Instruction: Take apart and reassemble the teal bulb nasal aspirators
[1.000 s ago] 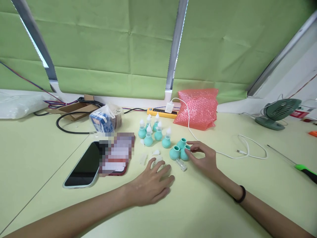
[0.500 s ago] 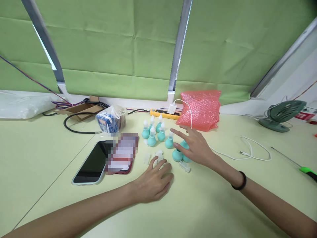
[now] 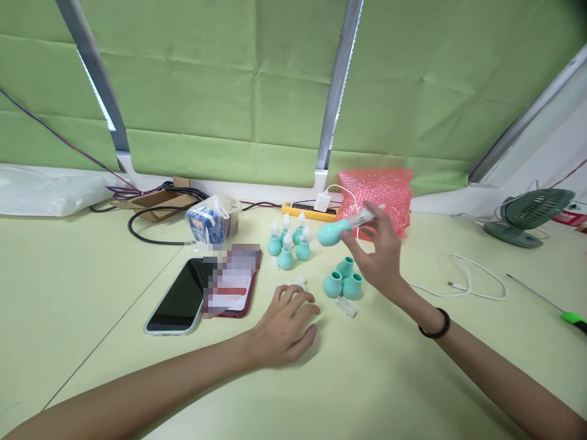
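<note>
In the air right of centre, my right hand (image 3: 378, 250) grips a teal bulb nasal aspirator (image 3: 334, 233) by its clear nozzle, the bulb pointing left. Below it, three open-topped teal bulbs (image 3: 352, 285) stand together on the table, their dark mouths facing up. A clear plastic nozzle piece (image 3: 345, 307) lies just in front of them. My left hand (image 3: 287, 327) rests on the table with fingers apart and holds nothing; small clear and white parts (image 3: 300, 282) lie partly hidden behind its fingertips. Several aspirators with white tips (image 3: 285, 260) stand upright in a cluster farther back.
Two phones (image 3: 177, 302) lie on the left, one overlapping the other. A plastic-wrapped packet (image 3: 206, 223), a yellow power strip (image 3: 302, 211) and a pink bubble-wrap bag (image 3: 398, 195) line the back. On the right are a white cable (image 3: 486, 297), a green fan (image 3: 527, 214) and a screwdriver (image 3: 573, 318).
My right hand has taken hold of one aspirator from the front of the cluster and lifted it up and to the right. My left hand stays on the table, shifted only slightly.
</note>
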The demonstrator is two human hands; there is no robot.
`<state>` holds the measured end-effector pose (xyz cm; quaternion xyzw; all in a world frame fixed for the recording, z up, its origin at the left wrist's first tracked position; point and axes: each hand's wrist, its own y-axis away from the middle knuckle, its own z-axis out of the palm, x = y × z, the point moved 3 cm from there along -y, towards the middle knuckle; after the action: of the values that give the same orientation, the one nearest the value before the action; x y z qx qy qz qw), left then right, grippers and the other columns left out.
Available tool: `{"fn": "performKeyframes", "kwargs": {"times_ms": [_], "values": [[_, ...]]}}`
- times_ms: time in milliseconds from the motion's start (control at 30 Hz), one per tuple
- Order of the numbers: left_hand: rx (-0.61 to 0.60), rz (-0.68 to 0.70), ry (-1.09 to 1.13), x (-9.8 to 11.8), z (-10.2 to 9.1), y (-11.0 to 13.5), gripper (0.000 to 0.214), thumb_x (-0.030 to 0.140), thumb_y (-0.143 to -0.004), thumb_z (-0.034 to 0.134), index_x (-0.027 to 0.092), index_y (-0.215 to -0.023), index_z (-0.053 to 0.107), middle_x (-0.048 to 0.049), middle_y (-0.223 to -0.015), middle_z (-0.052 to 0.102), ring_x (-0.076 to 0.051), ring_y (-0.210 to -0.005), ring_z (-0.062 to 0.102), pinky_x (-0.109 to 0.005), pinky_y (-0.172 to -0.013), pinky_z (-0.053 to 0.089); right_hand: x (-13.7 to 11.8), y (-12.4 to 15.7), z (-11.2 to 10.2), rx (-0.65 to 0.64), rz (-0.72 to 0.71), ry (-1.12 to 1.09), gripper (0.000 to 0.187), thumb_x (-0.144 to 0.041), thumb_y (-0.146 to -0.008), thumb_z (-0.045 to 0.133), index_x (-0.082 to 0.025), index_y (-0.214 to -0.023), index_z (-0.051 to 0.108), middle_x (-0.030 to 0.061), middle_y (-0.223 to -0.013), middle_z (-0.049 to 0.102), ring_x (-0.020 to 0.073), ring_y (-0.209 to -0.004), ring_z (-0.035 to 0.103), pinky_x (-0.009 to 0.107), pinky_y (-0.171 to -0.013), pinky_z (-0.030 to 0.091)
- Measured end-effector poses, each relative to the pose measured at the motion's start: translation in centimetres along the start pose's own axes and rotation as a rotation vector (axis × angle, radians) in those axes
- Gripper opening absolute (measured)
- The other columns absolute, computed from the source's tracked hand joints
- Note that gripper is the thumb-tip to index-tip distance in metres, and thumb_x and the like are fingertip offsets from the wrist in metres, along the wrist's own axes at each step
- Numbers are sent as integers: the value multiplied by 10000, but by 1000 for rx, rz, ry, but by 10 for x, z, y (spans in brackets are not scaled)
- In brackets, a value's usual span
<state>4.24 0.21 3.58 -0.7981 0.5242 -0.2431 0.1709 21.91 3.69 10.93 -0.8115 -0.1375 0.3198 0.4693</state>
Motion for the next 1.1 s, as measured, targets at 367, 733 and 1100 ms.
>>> {"fn": "performKeyframes", "kwargs": {"times_ms": [367, 733, 1100], "values": [[135, -368, 538, -8, -3, -1, 266, 314, -868, 243, 148, -952, 433, -39, -786, 450, -161, -740, 433, -301, -685, 361, -54, 107, -10, -767, 591, -565, 404, -148, -767, 438, -254, -1119, 271, 12, -820, 430, 139, -696, 493, 274, -611, 453], [-52, -468, 685, -7, 12, -6, 263, 358, -844, 368, 152, -685, 404, 31, -621, 405, -89, -553, 392, -213, -533, 321, -43, 109, 7, -888, 536, -638, 469, -27, -622, 504, -235, -1012, 346, -37, -749, 527, 80, -575, 455, 191, -542, 384], [-49, -82, 145, -3, 19, -5, 407, 359, -822, 389, 150, -474, 408, 31, -431, 323, -94, -430, 312, -228, -429, 218, -19, 110, -4, -726, -23, -198, 149, -223, -668, 581, -174, -808, 568, 23, -648, 614, 153, -590, 549, 259, -560, 405]]}}
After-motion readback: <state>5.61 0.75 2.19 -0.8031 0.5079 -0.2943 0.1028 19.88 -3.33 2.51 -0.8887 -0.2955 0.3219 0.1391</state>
